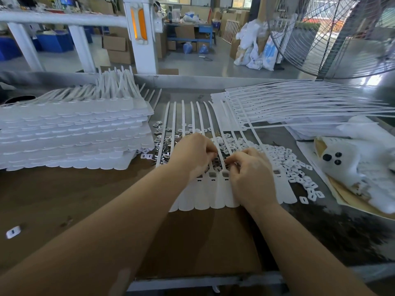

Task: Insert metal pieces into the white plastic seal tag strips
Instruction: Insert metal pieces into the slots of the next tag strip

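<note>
**Both hands on the seal tag row, mid-bench**

We've got 2 hands working close together over 1 sheet of joined white seal tag strips (215, 197) lying flat near the middle of the workbench (64, 199), tag ends toward us, tails fanning toward the far edge. We count approx. 7 tails showing; the rest hide under the hands.

L hand (193, 154): fingers curled down onto the strips, tips tucked under; looks like a pinch, but we can't tell on what. R hand (251, 174): fingers curled, thumb and forefinger pinched at the strip heads; whatever's between them is too small to make out.

Loose metal pieces (165, 146) lie scattered just beyond the L hand, too many to count. A heap of small white plastic clips (292, 161) spreads toward the bench's right edge; 1 stray clip (13, 231) sits near the left edge.

2 strip stacks: 1 tall stack (70, 133) at left, 1 flatter stack (288, 103) at far right. 1 floor fan (333, 35) stands beyond the right corner.
</note>
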The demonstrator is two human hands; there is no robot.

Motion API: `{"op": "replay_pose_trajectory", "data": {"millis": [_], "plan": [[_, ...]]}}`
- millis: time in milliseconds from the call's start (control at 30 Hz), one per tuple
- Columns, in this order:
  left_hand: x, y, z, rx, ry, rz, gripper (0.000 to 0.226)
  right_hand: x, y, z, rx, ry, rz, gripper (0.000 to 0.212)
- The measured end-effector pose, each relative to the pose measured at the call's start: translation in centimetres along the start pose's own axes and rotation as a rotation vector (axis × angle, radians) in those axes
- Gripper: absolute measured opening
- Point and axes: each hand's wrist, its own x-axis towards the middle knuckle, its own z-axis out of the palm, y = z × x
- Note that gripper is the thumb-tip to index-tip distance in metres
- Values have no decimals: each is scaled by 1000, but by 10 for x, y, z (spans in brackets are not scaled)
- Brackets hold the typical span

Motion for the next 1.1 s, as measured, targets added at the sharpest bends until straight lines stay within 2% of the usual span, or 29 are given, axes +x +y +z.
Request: {"op": "replay_pose_trajectory", "data": {"millis": [200,500,633,767,900,1100], "plan": [[11,4,5,136,-20,7,19,0,1,1,-13,4,-4,19],[13,8,3,62,-18,-22,10,0,1,1,-9,6,-11,18],[10,3,2,-53,24,-32,7,0,1,2,-13,7,-12,19],[1,-7,-9,-352,88,-98,6,0,1,2,-1,8,-6,18],[-12,-23,-26,-594,15,-168,10,0,1,1,3,4,-10,19],[-27,-31,-35,-565,-96,-162,12,0,0,0,2,3,-22,18]]}}
